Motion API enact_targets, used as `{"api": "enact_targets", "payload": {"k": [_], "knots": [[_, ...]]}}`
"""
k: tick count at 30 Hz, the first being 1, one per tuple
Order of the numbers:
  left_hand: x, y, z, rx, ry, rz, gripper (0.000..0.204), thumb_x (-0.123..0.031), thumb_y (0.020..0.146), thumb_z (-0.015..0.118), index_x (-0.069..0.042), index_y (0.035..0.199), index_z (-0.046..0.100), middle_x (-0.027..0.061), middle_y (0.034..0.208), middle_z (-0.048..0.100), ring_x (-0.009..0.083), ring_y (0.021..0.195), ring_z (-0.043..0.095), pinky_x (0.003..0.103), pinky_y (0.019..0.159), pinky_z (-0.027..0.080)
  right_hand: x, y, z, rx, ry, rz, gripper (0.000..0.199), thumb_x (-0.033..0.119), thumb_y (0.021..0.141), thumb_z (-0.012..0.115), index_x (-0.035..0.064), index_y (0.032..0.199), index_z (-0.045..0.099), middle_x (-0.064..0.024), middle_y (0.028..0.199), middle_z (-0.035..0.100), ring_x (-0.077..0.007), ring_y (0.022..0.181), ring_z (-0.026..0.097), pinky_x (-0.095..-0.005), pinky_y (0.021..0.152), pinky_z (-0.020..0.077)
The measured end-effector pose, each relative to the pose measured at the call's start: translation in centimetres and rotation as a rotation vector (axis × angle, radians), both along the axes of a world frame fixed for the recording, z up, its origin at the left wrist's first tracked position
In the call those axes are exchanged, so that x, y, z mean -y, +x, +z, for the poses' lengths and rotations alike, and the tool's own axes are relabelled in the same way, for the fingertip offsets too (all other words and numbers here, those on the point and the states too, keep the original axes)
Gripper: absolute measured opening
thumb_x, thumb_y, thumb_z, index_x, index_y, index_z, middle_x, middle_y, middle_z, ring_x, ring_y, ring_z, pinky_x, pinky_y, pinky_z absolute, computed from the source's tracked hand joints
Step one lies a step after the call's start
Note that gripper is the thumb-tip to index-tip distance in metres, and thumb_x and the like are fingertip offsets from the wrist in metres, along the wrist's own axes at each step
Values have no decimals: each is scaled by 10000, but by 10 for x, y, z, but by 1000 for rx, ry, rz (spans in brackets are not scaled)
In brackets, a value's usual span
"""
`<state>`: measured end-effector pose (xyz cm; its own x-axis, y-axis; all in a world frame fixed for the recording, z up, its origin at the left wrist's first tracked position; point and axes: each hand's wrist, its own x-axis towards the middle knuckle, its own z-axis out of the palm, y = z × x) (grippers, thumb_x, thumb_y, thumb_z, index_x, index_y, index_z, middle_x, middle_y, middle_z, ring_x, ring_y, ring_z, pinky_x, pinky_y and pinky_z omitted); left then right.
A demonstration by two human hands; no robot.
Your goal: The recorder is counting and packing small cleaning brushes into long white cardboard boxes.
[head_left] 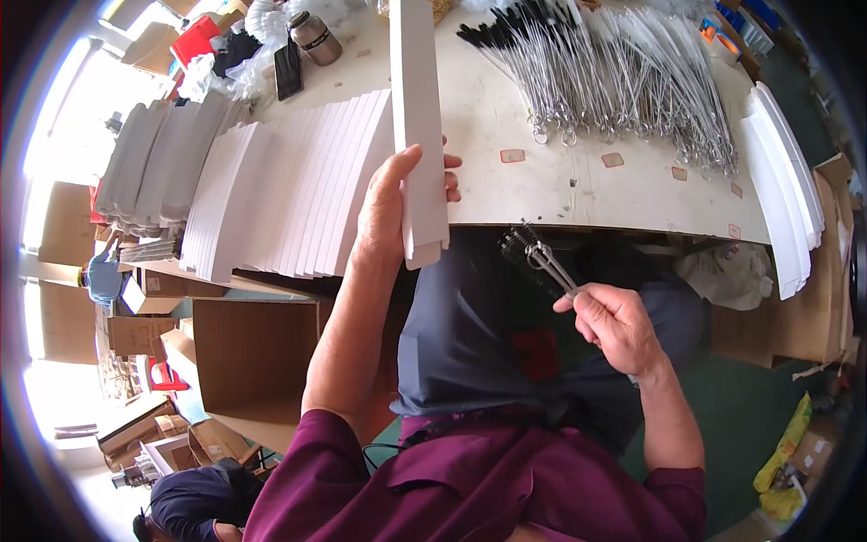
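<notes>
My left hand [386, 203] is wrapped around a long, narrow white cardboard box [421, 117] held lengthwise, its lower end past the table's near edge. In my right hand [619, 327] is a small bundle of thin wire brushes [542, 257], gripped between thumb and fingers. Metal loops and black bristles show at the bundle's far end, which hangs over my lap. Beyond my hands, a heap of wire brushes [632, 77] with metal loops lies on the table [488, 194]. Left of my left hand stands a row of similar white boxes [307, 181].
More white boxes [781, 181] lie at the table's right edge. A metal flask [314, 38] and a black phone-like object [287, 70] stand at the back left. An open carton [257, 357] sits below on the left. Another person [199, 501] is at lower left.
</notes>
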<state>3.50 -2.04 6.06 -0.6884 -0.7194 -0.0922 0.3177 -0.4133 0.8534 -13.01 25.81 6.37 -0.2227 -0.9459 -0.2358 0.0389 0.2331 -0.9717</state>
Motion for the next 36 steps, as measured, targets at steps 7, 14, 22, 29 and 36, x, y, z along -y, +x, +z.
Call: {"api": "enact_targets", "payload": {"k": [7, 14, 22, 29, 36], "knots": [[-12, -15, 4, -62, 14, 15, 551, -126, 914, 635, 80, 1401, 481, 227, 1029, 687, 253, 835, 676, 428, 788, 595, -1, 13, -5, 172, 78, 87, 313, 200, 1099, 530, -34, 1011, 719, 38, 658, 495, -42, 605, 435, -233, 554, 381], [-35, -22, 8, -83, -17, 31, 550, -160, 929, 662, 87, 1386, 482, 224, 1014, 688, 250, 815, 681, 427, 765, 594, 2, 13, -14, 85, 109, 97, 336, 233, 1084, 566, -37, 976, 733, 31, 659, 515, -51, 602, 443, -252, 546, 387], [-45, -22, 1, -68, 30, 54, 523, -206, 941, 645, 102, 1340, 506, 223, 997, 678, 261, 833, 677, 429, 772, 586, 2, 9, -21, -7, 98, 32, 314, 223, 1075, 585, -32, 980, 743, 28, 622, 501, -56, 583, 440, -262, 525, 371], [-60, -25, -11, -36, 111, 119, 439, -263, 965, 620, 54, 1258, 545, 209, 998, 654, 262, 848, 641, 427, 812, 551, 7, 10, -25, -162, 117, 23, 341, 232, 1083, 576, -50, 985, 741, 33, 631, 497, -51, 580, 420, -258, 521, 370], [-100, -26, -29, -40, 191, 111, 418, -318, 1000, 573, 20, 1243, 532, 216, 1050, 663, 311, 962, 652, 478, 931, 536, 25, 9, -32, -126, 77, -26, 264, 199, 1044, 607, -36, 1119, 700, -44, 684, 588, -89, 633, 516, -300, 581, 442]]}}
